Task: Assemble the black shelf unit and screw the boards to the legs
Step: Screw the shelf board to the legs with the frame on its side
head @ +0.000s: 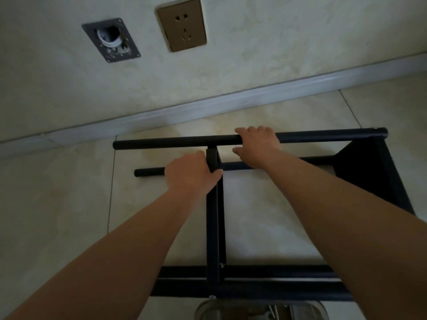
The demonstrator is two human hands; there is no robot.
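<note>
The shelf (369,172) and its round legs (166,142) are black, the floor (57,204) is pale cream tile with thin grey lines, the wall (277,42) is cloudy cream, the skirting board (208,105) is white, and the socket (181,24) is shiny gold-brown.

**Both bare arms reach forward, each hand closed on a black part**

Two bare forearms stretch from the lower corners of the view toward the middle, converging slightly. The left hand (193,173) lies knuckles up, back of the hand to the camera, its fingers curled round the upper end of the thin black upright board (215,218), with fingertips showing at the board's right edge. The right hand (257,144) reaches further forward, wrist nearly straight. Its fingers wrap over the top of the long round black metal leg (175,142), while the thumb shows below the leg, pointing left. The two hands are near each other but not touching.
</note>
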